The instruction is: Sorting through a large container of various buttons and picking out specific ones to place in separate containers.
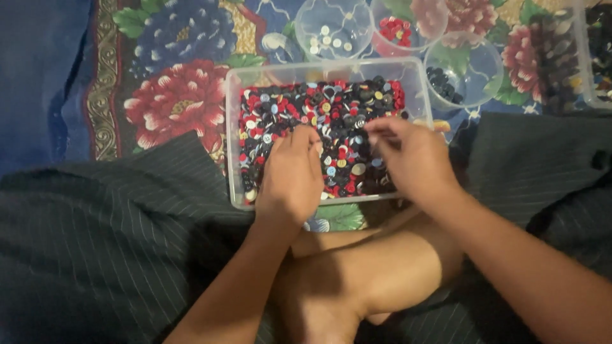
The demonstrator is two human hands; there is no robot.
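- A floral cloth [172, 95] in red, blue and green covers the surface; a plain blue fabric [38, 76] lies at the left edge.
- The person sits cross-legged in dark pinstriped trousers [115, 236], knees on either side of a clear rectangular plastic tub [231, 127].
- The tub holds mixed small buttons [344, 108] in black, red, white and yellow.
- The left hand [290, 175] rests on the buttons, fingers curled down; whether its grip holds one cannot be told.
- The right hand [411, 159] hovers over the tub's right side, fingertips pinched together, perhaps on a button.
- Behind stand three clear round cups: white buttons [328, 38], red buttons [395, 28], black buttons [443, 83].
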